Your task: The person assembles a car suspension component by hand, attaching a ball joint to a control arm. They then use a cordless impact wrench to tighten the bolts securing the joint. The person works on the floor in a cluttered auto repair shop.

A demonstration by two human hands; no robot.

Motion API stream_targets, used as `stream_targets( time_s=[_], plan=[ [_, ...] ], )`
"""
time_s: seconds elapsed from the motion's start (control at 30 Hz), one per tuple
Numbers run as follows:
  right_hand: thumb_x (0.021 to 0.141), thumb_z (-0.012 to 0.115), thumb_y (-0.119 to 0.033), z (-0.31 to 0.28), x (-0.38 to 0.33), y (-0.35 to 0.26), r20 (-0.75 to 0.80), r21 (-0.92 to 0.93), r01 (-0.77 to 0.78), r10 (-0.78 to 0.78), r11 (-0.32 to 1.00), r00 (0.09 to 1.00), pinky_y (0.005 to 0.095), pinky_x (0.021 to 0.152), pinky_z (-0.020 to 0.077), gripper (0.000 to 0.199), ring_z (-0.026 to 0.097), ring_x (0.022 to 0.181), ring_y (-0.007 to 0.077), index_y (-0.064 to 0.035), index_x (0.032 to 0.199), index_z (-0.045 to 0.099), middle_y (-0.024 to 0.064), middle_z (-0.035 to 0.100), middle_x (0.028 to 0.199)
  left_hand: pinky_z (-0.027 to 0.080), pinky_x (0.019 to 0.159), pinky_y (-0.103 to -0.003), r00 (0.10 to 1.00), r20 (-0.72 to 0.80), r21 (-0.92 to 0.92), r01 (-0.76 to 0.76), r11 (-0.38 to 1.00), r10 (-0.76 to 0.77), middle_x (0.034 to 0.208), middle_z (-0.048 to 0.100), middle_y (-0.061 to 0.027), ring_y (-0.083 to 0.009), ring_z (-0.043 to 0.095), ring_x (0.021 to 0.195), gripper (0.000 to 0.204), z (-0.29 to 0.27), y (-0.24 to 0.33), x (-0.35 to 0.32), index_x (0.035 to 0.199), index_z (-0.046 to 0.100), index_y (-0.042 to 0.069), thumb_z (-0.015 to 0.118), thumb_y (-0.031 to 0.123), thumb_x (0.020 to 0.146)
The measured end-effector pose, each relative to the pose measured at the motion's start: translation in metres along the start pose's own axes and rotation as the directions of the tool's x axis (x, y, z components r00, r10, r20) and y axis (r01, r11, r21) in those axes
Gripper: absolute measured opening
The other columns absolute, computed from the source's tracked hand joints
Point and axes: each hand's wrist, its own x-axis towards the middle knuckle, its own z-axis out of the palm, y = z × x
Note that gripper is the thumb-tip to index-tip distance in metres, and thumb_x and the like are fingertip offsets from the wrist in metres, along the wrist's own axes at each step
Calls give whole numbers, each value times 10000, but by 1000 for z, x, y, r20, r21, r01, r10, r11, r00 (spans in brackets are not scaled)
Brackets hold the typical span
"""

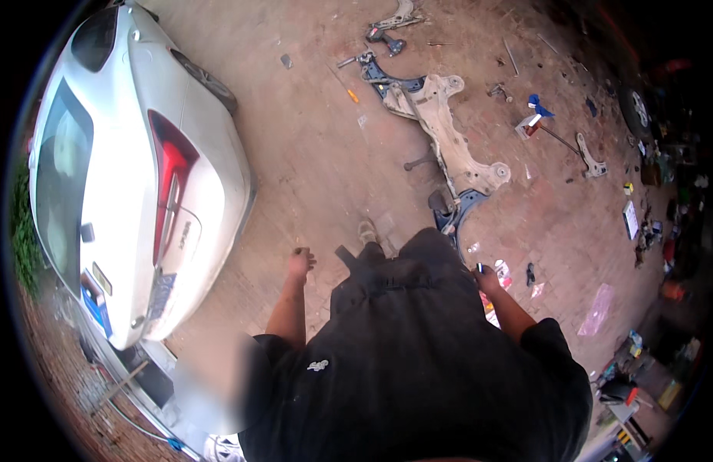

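Observation:
My left hand (301, 262) hangs over the ground between the white car and my body, its fingers curled. A tiny pale thing shows at its fingertips, too small to name. My right hand (489, 279) is by my right hip, closed on a small white-and-dark object (480, 268) whose kind I cannot make out. Ahead of me on the ground lies a car subframe (450, 135) of dull pale metal. Dark blue control arms sit at its far end (399, 81) and near end (470, 204); the near one is closest to my right hand.
A white car (206, 146) stands along the left. Beyond the subframe lies a cordless impact wrench (387, 40), with an orange-handled screwdriver (352, 95) left of it. A loose control arm (592, 158), a pink plastic sheet (596, 309) and a wheel (637, 109) are at the right.

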Motion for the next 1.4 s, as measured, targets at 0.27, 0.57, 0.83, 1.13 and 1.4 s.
stream_targets(
  time_s=[0.27,0.57,0.83,1.13,1.4],
  plan=[
    [821,654,-210,45,75,-57,0,-127,-112,113,986,994,412,810,489,346,632,987,314,-9,1101,630,198,661,1042,482,555,-311,989,132,100,-81,992,67,827,629,-68,-191,641,680,272,38,169,97,1070,565,38,570,241,889],
    [873,554,-333,35,292,-213,158,-347,-102,166,932,973,445,710,523,344,659,756,302,-37,760,689,159,660,787,531,656,-337,904,393,603,-390,695,167,853,623,-104,-201,650,748,269,10,278,207,1000,593,-2,579,250,907],
    [935,585,-227,-56,329,-545,-222,477,231,-139,848,965,286,498,420,200,503,534,114,-37,878,560,24,535,643,510,798,-435,909,402,800,-405,442,106,909,624,-224,-379,604,914,252,43,469,355,947,621,1,549,232,875],
    [946,536,-388,77,265,-496,-192,463,-502,636,730,748,363,477,419,404,529,478,187,-49,726,546,63,487,488,495,848,-471,813,581,813,-580,47,-27,1018,643,-258,-417,616,975,348,325,706,531,1026,619,-10,564,277,839],
    [899,531,-435,272,134,-542,393,53,-760,686,648,612,515,776,473,465,613,905,429,21,942,611,260,639,869,410,992,-504,679,705,603,-725,-331,-203,1320,495,-219,-380,477,1219,472,523,740,697,1222,530,29,604,244,808]
  ],
)
